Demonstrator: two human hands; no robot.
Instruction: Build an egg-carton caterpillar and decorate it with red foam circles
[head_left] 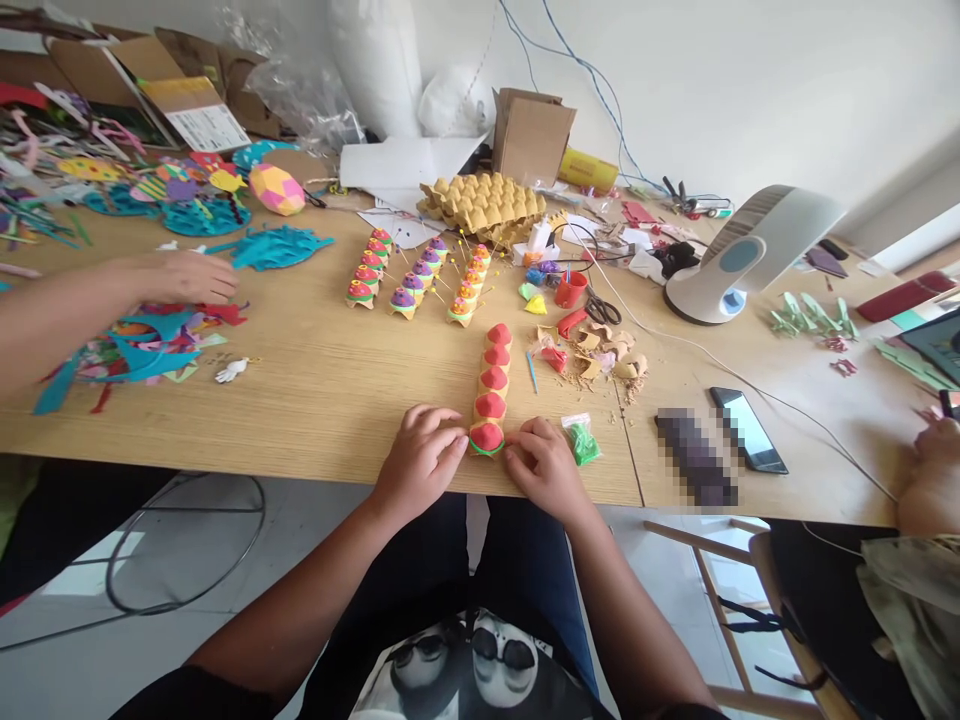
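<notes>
In front of me stands a strip of egg carton (480,400) topped with a row of red clay domes (491,405). A thin green clay strip (486,451) curves round the base of the nearest dome. My left hand (426,455) is closed, with thumb and fingertip at the left end of the green strip. On the other side, my right hand (546,465) has its thumb and bent fingers together at the right end. A small plastic bag of green clay (582,440) lies just beyond my right hand.
Three decorated carton strips (416,280) stand farther back. To the right are carton scraps (611,350), scissors (603,306), a red cup (571,289), a fan (750,255) and a phone (748,430). Another person's arm (112,285) reaches in at left; another person's hand (936,445) is at right.
</notes>
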